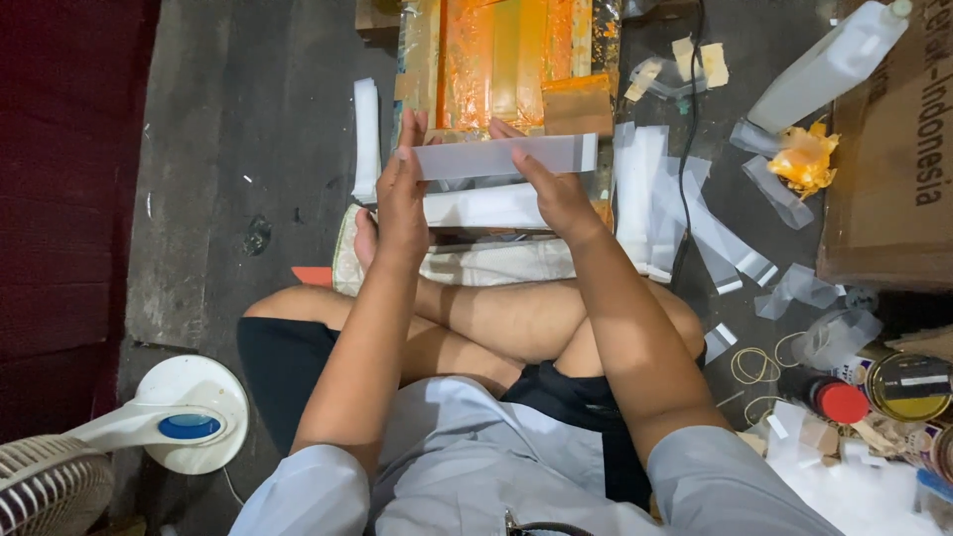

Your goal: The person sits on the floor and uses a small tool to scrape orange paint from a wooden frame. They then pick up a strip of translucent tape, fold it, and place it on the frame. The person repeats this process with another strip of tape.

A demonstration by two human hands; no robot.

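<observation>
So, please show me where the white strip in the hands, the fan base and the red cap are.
white strip [501, 156], head view, middle of its face
fan base [189, 412], head view, white round top
red cap [844, 402], head view, its top

The scene was lit moderately and evenly from overhead, with warm colour. The concrete floor [228, 149] stayed dim and grey, darkest along its left edge beside the deep red wall [60, 199]. White things glared slightly: the plastic bottle [829, 65] at the floor's far right corner and the fan base [194, 407] near its left edge. Soft shadow gathered under the crossed legs. Focus was sharp centrally; the fan grille [45, 486] at the lower left corner bent and blurred a little.
</observation>
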